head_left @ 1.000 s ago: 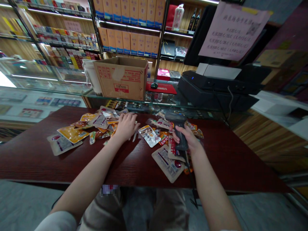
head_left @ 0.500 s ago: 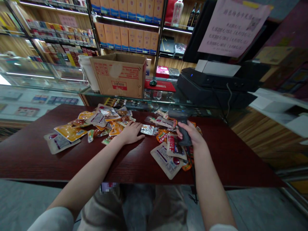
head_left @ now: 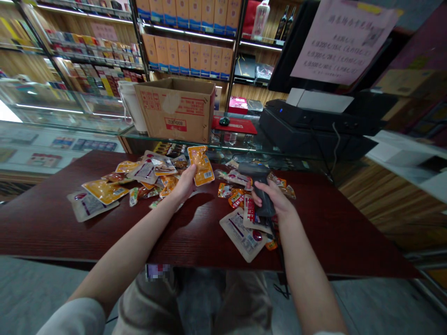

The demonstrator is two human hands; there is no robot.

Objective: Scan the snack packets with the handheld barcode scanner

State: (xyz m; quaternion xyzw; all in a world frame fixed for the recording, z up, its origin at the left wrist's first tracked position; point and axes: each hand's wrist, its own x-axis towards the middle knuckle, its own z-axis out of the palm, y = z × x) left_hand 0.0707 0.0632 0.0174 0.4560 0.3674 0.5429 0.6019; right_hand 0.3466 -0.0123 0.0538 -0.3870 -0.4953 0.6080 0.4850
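My left hand (head_left: 186,182) pinches an orange snack packet (head_left: 201,166) and holds it upright above the table. Behind and left of that hand lies a loose pile of snack packets, among them an orange packet (head_left: 104,191) and a beige pouch (head_left: 89,208). My right hand (head_left: 274,197) is wrapped round the handle of a dark barcode scanner (head_left: 261,184), whose head points left, toward the raised packet. Beneath the scanner is a second pile, with a red-lettered packet (head_left: 250,211) and a beige pouch (head_left: 242,235). The scanner's cable hangs past the table's front edge.
The dark red wooden table (head_left: 167,242) spans the view. Beyond it stand a glass counter with an open cardboard box (head_left: 178,114), a white container (head_left: 134,109), a mouse (head_left: 224,121) on a red mat, and a black machine (head_left: 314,121) under a screen. Stocked shelves line the back.
My left hand has left the table surface and now holds up an orange snack packet. The small white packet near it is gone from that spot. My right hand keeps the scanner, with its head tipped left.
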